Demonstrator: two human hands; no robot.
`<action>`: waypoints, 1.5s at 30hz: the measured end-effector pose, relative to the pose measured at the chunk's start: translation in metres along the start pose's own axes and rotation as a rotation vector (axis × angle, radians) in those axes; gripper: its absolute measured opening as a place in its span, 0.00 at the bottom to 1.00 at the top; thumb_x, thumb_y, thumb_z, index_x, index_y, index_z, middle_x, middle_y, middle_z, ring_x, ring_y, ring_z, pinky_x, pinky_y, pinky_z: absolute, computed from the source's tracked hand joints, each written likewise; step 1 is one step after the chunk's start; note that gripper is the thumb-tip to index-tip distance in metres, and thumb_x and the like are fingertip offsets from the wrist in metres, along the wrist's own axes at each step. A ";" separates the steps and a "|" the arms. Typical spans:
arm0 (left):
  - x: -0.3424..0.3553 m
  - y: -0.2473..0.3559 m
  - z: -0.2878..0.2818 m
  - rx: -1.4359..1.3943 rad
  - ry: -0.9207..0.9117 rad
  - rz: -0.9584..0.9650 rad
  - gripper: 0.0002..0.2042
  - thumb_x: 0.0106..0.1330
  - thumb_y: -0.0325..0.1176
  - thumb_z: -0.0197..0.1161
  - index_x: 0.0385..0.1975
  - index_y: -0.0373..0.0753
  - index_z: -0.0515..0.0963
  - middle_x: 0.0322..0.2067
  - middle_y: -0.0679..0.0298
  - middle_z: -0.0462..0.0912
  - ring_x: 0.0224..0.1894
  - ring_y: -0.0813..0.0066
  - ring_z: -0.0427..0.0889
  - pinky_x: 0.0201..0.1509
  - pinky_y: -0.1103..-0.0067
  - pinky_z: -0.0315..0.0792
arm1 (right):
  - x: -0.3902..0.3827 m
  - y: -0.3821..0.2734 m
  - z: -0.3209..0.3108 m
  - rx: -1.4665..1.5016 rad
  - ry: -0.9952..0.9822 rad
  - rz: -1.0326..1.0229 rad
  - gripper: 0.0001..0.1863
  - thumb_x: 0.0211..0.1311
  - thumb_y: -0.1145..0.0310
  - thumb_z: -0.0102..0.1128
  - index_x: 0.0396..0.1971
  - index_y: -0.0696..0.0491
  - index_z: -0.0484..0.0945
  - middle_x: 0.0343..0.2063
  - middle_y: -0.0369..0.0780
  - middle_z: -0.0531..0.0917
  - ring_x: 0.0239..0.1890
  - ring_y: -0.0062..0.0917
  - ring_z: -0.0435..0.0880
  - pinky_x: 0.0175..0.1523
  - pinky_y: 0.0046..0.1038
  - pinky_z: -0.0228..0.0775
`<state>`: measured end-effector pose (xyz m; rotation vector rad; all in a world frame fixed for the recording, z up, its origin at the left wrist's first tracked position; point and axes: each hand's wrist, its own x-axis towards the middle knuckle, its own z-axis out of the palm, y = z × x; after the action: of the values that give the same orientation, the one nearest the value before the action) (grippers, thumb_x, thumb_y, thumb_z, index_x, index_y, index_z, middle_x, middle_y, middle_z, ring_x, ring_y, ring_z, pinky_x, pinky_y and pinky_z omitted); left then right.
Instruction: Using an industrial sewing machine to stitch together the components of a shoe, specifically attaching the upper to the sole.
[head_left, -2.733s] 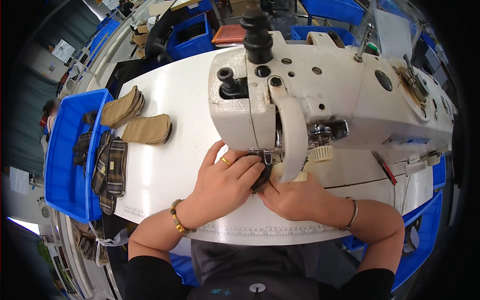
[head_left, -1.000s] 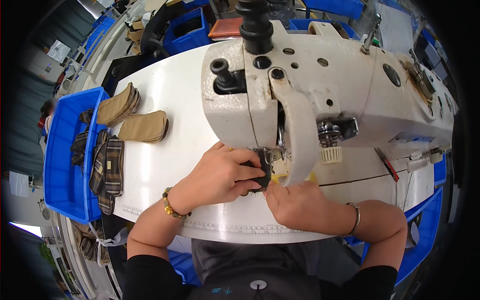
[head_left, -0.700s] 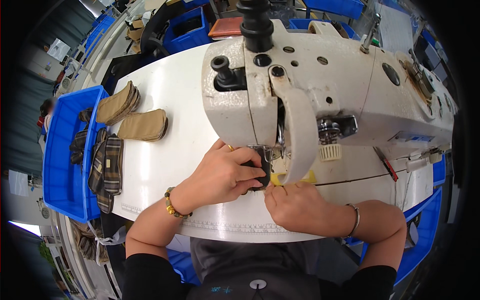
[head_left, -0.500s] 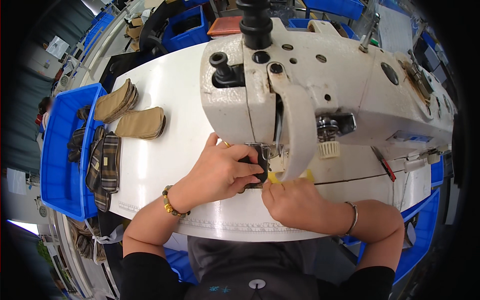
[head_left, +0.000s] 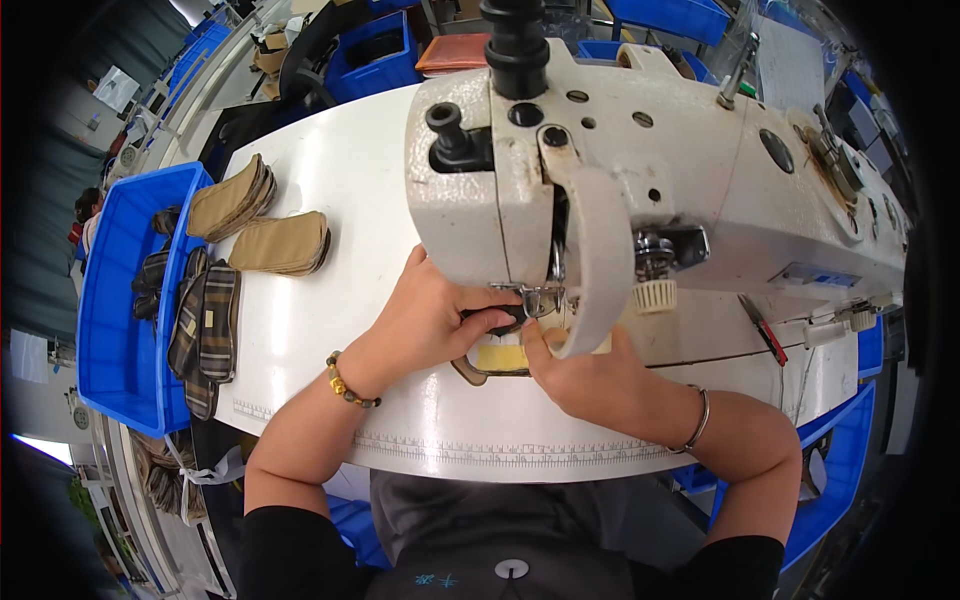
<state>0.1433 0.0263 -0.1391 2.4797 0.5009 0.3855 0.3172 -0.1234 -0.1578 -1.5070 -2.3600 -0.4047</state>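
A white sewing machine [head_left: 460, 215] stands over the white table, its metal presser foot [head_left: 540, 300] low by the bed. My left hand [head_left: 430, 315] pinches a small dark fabric piece [head_left: 508, 320] between thumb and fingers, just left of the foot. My right hand [head_left: 595, 375] has its fingers drawn in on the work at the foot, index fingertip close to the dark piece; the machine's curved white guard hides some fingers. Below them lies a brown-edged fabric piece [head_left: 467, 373] with a yellow patch [head_left: 502, 358], partly covered by my right hand.
Two stacks of tan fabric pieces [head_left: 282, 243] and some plaid pieces [head_left: 218, 338] lie to the left, beside a blue bin [head_left: 120, 385] holding dark pieces. Red-handled snips [head_left: 770, 340] rest at the right. A printed ruler strip [head_left: 480, 455] runs along the table's near edge.
The yellow patch and brown-edged piece now show farther left, between my hands. Less of the dark piece shows. My right index finger has moved up toward the presser foot.
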 end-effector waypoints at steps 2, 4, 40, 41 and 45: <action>0.002 -0.002 0.002 -0.052 0.015 -0.005 0.10 0.52 0.34 0.73 0.35 0.46 0.88 0.36 0.67 0.88 0.48 0.63 0.79 0.60 0.68 0.61 | -0.003 0.000 0.004 0.013 0.001 0.006 0.22 0.43 0.71 0.61 0.42 0.64 0.81 0.13 0.34 0.77 0.14 0.23 0.78 0.19 0.28 0.67; 0.002 -0.004 0.004 -0.103 0.030 -0.011 0.10 0.52 0.34 0.73 0.35 0.46 0.88 0.36 0.67 0.88 0.48 0.63 0.79 0.60 0.68 0.62 | -0.005 0.001 0.005 0.026 0.002 0.012 0.22 0.43 0.71 0.61 0.43 0.64 0.80 0.13 0.34 0.76 0.15 0.24 0.78 0.20 0.28 0.67; 0.001 -0.002 0.007 -0.159 -0.007 -0.068 0.09 0.51 0.37 0.75 0.32 0.47 0.88 0.38 0.65 0.85 0.53 0.62 0.77 0.68 0.57 0.58 | 0.003 0.015 -0.004 -0.059 -0.040 -0.112 0.11 0.52 0.73 0.60 0.36 0.60 0.78 0.23 0.36 0.80 0.25 0.26 0.82 0.23 0.26 0.70; 0.001 0.002 0.005 -0.065 0.010 -0.049 0.09 0.51 0.38 0.74 0.33 0.48 0.88 0.37 0.65 0.85 0.52 0.62 0.77 0.69 0.55 0.56 | 0.001 0.013 -0.006 -0.123 -0.077 -0.148 0.14 0.50 0.73 0.61 0.38 0.62 0.79 0.23 0.36 0.80 0.23 0.25 0.80 0.23 0.25 0.68; 0.000 0.009 0.007 0.112 0.038 -0.011 0.09 0.51 0.37 0.74 0.32 0.48 0.88 0.35 0.67 0.86 0.49 0.63 0.80 0.70 0.54 0.55 | -0.005 0.005 -0.002 -0.120 -0.058 -0.134 0.21 0.45 0.72 0.62 0.41 0.65 0.80 0.18 0.34 0.78 0.16 0.21 0.75 0.20 0.25 0.63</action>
<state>0.1480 0.0160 -0.1394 2.5804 0.5656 0.4107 0.3237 -0.1267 -0.1578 -1.4336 -2.5321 -0.5499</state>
